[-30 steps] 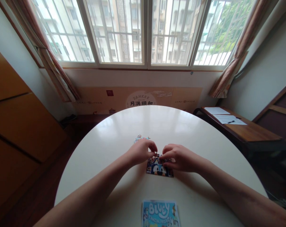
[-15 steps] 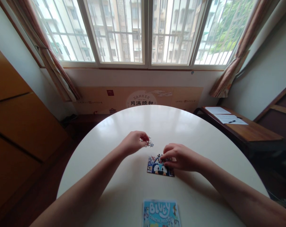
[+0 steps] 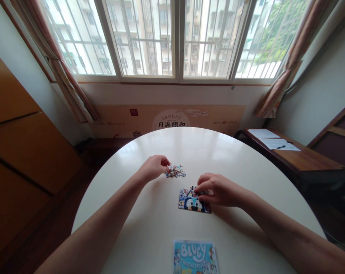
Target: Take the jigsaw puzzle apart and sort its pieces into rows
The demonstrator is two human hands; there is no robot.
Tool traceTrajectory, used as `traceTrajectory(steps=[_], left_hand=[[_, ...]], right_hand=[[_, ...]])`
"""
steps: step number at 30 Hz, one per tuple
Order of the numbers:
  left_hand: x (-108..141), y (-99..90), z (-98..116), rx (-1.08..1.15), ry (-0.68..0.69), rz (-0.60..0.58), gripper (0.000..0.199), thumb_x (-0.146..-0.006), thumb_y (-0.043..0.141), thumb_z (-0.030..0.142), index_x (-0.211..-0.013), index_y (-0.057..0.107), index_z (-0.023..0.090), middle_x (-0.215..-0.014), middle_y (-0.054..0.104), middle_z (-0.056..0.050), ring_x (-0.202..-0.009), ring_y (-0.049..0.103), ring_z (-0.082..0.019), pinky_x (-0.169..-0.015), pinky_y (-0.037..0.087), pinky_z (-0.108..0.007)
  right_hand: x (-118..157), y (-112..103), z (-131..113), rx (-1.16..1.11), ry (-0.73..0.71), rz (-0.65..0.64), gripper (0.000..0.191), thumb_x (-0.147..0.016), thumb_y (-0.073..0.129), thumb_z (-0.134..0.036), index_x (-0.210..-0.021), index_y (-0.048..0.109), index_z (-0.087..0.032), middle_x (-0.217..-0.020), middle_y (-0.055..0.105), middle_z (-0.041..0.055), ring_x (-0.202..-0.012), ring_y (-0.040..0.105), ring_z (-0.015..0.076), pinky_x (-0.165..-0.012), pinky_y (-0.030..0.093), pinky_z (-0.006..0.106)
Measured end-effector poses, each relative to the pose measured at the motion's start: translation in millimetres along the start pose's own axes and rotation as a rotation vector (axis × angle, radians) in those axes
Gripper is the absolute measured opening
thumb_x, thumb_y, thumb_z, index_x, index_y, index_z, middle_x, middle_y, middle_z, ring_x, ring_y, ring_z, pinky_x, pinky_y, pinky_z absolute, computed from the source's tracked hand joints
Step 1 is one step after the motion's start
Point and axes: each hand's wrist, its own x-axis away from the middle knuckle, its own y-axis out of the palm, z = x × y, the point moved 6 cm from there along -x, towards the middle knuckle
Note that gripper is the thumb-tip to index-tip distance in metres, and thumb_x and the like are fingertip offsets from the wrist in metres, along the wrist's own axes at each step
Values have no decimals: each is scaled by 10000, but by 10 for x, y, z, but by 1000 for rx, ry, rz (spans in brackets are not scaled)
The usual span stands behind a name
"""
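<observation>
A partly assembled jigsaw puzzle (image 3: 189, 203) lies on the round white table, showing a blue cartoon dog's face; its top edge is uneven. My right hand (image 3: 216, 188) rests over the puzzle's upper right part, thumb and forefinger curled down onto it and covering some of it. Farther back sits a small heap of loose puzzle pieces (image 3: 176, 171). At the heap's left edge is my left hand (image 3: 154, 167), its thumb and fingertips drawn together; whatever lies between them is too small to make out.
Nearer to me lies a light blue Bluey picture card (image 3: 194, 257). The white table (image 3: 126, 243) has a curved edge. A wooden side table (image 3: 312, 158) with paper sheets (image 3: 279, 144) and a pen stands at the right, below the barred window (image 3: 178, 42).
My left hand has moved left from over the loose pieces to their left edge, uncovering more of the heap. My right hand stays on the puzzle.
</observation>
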Motion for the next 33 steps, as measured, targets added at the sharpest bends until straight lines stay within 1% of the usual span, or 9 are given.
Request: traceTrajectory(steps=[3, 5, 8, 10, 13, 17, 22, 28, 33], left_hand=[[22, -79, 41, -141, 35, 103, 135, -766, 617, 222, -851, 720, 200, -874, 732, -31, -788, 656, -197, -675, 467, -283], [48, -91, 113, -205, 83, 157, 137, -786, 601, 204, -849, 723, 211, -876, 728, -28, -800, 648, -199, -687, 460, -287], [123, -6, 303, -243, 205, 179, 144, -794, 593, 185, -834, 728, 213, -874, 718, -30, -795, 638, -193, -706, 467, -286], [195, 121, 445, -235, 287, 134, 150, -801, 591, 191, -823, 737, 217, -886, 715, -30, -782, 638, -186, -704, 476, -284], [305, 340, 595, -237, 346, 15, 163, -823, 595, 235, -849, 756, 226, -924, 716, -37, -804, 649, -196, -718, 491, -298], [402, 506, 677, -259, 385, -87, 192, -822, 643, 303, -952, 763, 230, -999, 714, -53, -889, 653, -231, -788, 507, -339], [413, 563, 674, -276, 358, -148, 189, -786, 685, 300, -944, 772, 243, -1010, 707, -55, -887, 652, -236, -796, 510, -345], [404, 590, 692, -222, 299, -154, 137, -762, 698, 262, -878, 757, 218, -948, 722, -48, -915, 648, -236, -827, 494, -337], [392, 590, 700, -140, 304, -156, 125, -754, 653, 176, -813, 751, 225, -867, 749, -17, -861, 668, -217, -786, 494, -314]], right_hand=[[-2, 0, -12, 5, 9, 3, 221, -855, 698, -283, -1070, 741, -251, -995, 682, 62, -906, 620, 187, -808, 495, 328], [-3, 4, -23, 14, 16, 3, 257, -843, 708, -284, -1097, 734, -264, -1041, 674, 68, -938, 617, 196, -827, 497, 341], [1, 9, -44, 20, 24, 0, 305, -830, 715, -277, -1136, 721, -283, -1101, 656, 77, -964, 615, 208, -845, 499, 360], [7, -1, -54, 17, 22, 9, 339, -827, 715, -268, -1165, 707, -291, -1115, 649, 82, -964, 616, 212, -843, 502, 364], [18, -30, -39, 17, 21, 26, 373, -829, 709, -260, -1201, 686, -278, -1103, 657, 87, -957, 620, 216, -834, 504, 366], [24, -50, 23, 12, 46, 14, 280, -841, 701, -279, -1119, 717, -243, -1016, 685, 78, -912, 627, 208, -809, 500, 354], [16, -44, 25, 26, 52, -11, 198, -843, 701, -268, -1035, 740, -243, -950, 692, 56, -856, 624, 187, -782, 488, 331], [17, -44, 7, 30, 57, -12, 177, -836, 707, -257, -1007, 750, -249, -945, 691, 52, -847, 624, 181, -778, 483, 315], [11, -46, 18, 28, 58, -8, 171, -837, 707, -255, -1002, 751, -248, -955, 692, 52, -856, 628, 180, -777, 483, 309]])
